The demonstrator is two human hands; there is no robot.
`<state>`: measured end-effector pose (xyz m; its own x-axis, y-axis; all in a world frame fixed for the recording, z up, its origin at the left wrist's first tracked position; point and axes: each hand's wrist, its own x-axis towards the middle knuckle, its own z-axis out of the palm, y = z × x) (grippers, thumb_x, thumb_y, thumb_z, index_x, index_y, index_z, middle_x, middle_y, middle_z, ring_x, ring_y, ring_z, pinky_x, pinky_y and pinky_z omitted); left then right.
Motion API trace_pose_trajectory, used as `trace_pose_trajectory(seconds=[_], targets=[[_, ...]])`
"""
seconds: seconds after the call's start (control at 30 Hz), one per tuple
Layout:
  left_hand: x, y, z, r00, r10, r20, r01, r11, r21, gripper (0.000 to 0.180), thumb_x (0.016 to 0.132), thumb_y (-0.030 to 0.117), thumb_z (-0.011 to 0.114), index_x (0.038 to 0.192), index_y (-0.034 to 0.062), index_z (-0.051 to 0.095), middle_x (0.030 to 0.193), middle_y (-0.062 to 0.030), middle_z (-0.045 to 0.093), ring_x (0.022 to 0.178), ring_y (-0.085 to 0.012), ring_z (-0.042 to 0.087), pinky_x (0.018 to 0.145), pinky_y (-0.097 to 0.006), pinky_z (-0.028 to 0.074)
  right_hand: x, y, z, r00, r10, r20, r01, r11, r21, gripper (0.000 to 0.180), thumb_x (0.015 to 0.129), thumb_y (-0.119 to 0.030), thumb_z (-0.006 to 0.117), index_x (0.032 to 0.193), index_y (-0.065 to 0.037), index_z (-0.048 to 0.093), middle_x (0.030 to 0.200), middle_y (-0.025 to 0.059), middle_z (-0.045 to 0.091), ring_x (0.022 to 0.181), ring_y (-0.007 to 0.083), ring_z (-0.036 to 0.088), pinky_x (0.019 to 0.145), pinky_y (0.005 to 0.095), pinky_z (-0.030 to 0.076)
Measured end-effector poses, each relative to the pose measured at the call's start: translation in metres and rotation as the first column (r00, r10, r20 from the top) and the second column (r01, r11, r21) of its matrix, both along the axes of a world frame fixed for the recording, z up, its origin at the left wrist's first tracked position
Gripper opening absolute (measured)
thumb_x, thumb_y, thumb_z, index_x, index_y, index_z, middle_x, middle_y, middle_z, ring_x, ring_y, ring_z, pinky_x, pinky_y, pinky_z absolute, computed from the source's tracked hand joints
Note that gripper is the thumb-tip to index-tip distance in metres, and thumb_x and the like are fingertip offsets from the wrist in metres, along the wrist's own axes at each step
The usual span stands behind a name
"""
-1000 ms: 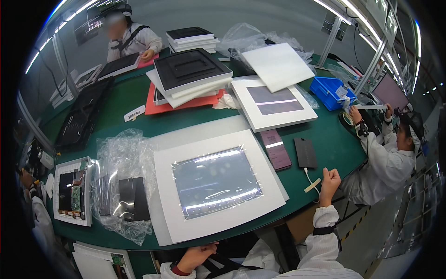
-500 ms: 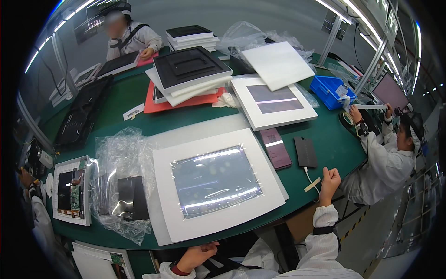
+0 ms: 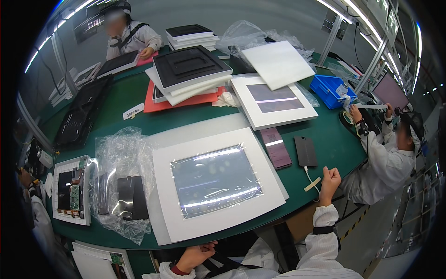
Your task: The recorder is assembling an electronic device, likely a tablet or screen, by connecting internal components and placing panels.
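Observation:
My right hand (image 3: 330,183) is closed in a loose fist at the table's right front edge, with nothing seen in it. Close by lie a white cable (image 3: 312,178), a strip of tan tape (image 3: 312,184) and a dark grey power-bank-like box (image 3: 305,151) joined to the cable. My left hand (image 3: 196,256) rests low over my lap below the table edge, fingers curled together and holding nothing visible. In front of me a white frame (image 3: 162,186) surrounds a film-covered screen panel (image 3: 218,181); neither hand touches it. Foam sheeting (image 3: 204,125) lies beneath the frame.
A dark mauve phone-like slab (image 3: 276,151) lies right of the frame. Bubble wrap (image 3: 125,186) and a circuit-board unit (image 3: 72,190) are at left. Behind stand a stack with black trays (image 3: 190,65), another white frame (image 3: 274,118) and a blue bin (image 3: 332,92). Other people sit around the table.
My left hand has shifted very slightly left over my lap. Nothing else has visibly moved.

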<state>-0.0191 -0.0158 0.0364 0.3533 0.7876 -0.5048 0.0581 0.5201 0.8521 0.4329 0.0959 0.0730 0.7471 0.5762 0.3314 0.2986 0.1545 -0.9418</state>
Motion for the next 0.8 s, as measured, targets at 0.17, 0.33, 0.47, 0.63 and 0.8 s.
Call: trace_pose_trajectory(seconds=[0.17, 0.33, 0.47, 0.63, 0.8], targets=[[-0.001, 0.0, -0.006, 1.0, -0.017, -0.001, 0.017, 1.0, 0.016, 0.037, 0.075, -0.008, 0.065, 0.11, -0.004, 0.054, 0.104, -0.0104, 0.059, 0.089, -0.0136, 0.057, 0.079, -0.026, 0.051, -0.002, 0.0, 0.001, 1.0, -0.006, 0.01, 0.007, 1.0, -0.007, 0.041, 0.085, -0.001, 0.061, 0.063, -0.011, 0.027, 0.061, -0.007, 0.025, 0.056, 0.0037, 0.022, 0.05, 0.0227, 0.021], [0.001, 0.003, 0.007, 0.997, -0.072, -0.03, 0.073, 0.997, 0.005, 0.037, 0.075, -0.005, 0.064, 0.11, -0.0024, 0.054, 0.105, -0.0092, 0.059, 0.09, -0.0131, 0.056, 0.079, -0.025, 0.05, 0.002, 0.0, -0.002, 1.0, -0.003, 0.011, 0.003, 1.0, -0.002, 0.041, 0.085, -0.001, 0.06, 0.064, -0.011, 0.027, 0.062, -0.0067, 0.025, 0.057, 0.0042, 0.022, 0.051, 0.023, 0.021], [0.001, 0.003, 0.012, 0.998, -0.067, 0.001, 0.067, 0.997, -0.046, 0.038, 0.075, -0.002, 0.065, 0.112, -0.0011, 0.053, 0.107, -0.0087, 0.058, 0.092, -0.0134, 0.056, 0.082, -0.027, 0.049, 0.001, 0.0, -0.002, 1.0, -0.002, 0.007, 0.002, 1.0, -0.005, 0.041, 0.085, -0.001, 0.06, 0.064, -0.011, 0.026, 0.062, -0.0066, 0.025, 0.058, 0.0043, 0.022, 0.051, 0.0232, 0.021], [0.002, 0.003, 0.016, 0.997, -0.082, -0.003, 0.082, 0.996, -0.047, 0.039, 0.076, -0.001, 0.065, 0.113, -0.0008, 0.053, 0.108, -0.0091, 0.058, 0.094, -0.0141, 0.055, 0.083, -0.028, 0.048, 0.002, 0.0, -0.002, 1.0, -0.006, 0.01, 0.006, 1.0, 0.0, 0.042, 0.084, -0.001, 0.061, 0.064, -0.011, 0.026, 0.062, -0.0066, 0.025, 0.058, 0.0043, 0.023, 0.051, 0.0233, 0.021], [0.001, -0.001, 0.007, 0.997, -0.075, 0.023, 0.075, 0.997, 0.001, 0.037, 0.079, 0.003, 0.069, 0.112, -0.0023, 0.053, 0.105, -0.0096, 0.059, 0.089, -0.0151, 0.057, 0.082, -0.028, 0.049, 0.0, 0.001, -0.002, 1.0, -0.009, 0.002, 0.009, 1.0, 0.002, 0.042, 0.084, -0.001, 0.061, 0.063, -0.011, 0.026, 0.062, -0.0066, 0.025, 0.057, 0.0042, 0.023, 0.051, 0.0231, 0.021]])
